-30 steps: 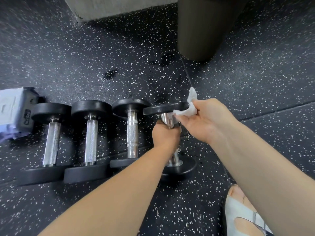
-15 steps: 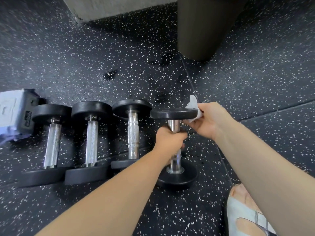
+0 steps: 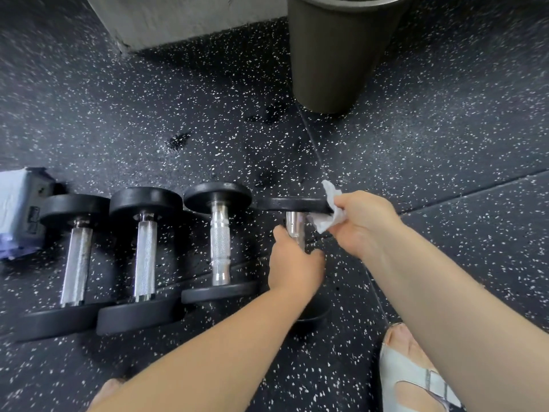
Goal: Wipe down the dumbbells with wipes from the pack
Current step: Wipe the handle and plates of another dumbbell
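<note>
The left grip is clenching the steel handle of the rightmost dumbbell, fingers wrapping around the bar just below its far plate. The right grip is pinching a crumpled white wipe and pressing it against the right edge of that far plate, with part of the wipe sticking up above the rim and part tucking under it. This dumbbell is sitting raised at its far end, so the far plate is showing edge-on, while the near plate is resting on the floor, mostly hiding behind the left forearm. Just to its left, three more dumbbells are lying flat in a row, side by side and parallel: one with a knurled bright handle, then a second, then a third with a duller handle. At the far left edge, a pale blue pack is lying beside the last dumbbell's far plate. Beyond the row, a dark round bin is standing on the black speckled floor, near a grey concrete block. A foot in a pale sandal is showing at the bottom right.
</note>
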Motion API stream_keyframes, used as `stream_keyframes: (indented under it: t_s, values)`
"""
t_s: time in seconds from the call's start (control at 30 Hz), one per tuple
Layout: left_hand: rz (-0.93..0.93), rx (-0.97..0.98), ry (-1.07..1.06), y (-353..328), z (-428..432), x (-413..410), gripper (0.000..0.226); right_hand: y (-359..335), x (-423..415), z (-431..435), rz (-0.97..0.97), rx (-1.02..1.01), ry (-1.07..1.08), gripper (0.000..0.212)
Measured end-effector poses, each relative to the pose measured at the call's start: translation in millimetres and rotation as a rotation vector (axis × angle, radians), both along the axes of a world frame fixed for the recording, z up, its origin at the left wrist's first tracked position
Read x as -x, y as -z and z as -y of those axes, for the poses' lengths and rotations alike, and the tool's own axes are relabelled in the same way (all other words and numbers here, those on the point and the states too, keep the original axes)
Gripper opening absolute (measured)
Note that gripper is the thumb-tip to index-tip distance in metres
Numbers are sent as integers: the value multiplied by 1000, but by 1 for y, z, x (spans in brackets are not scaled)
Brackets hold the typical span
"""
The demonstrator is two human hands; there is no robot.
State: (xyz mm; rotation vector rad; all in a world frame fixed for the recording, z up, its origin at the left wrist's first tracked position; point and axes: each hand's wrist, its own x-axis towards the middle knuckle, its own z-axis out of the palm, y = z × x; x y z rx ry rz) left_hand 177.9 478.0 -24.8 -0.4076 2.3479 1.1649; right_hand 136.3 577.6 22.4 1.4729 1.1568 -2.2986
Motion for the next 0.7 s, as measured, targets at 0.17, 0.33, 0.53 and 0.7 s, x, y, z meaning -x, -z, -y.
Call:
stream_keyframes:
  t_s: [0.17,0.33,0.53,0.7]
  values:
    - [-17,-58,-120,11,6,12,32,0,0,11,-30,38,81,35]
    - [7,-165,-140,19,10,10,30,2,-7,10,-50,96,66,25]
    - [196,-455,-238,12,6,16,23,15,1,1,-40,216,161,21]
    - [165,-463,-198,11,4,25,24,14,5,-2,-87,245,77,35]
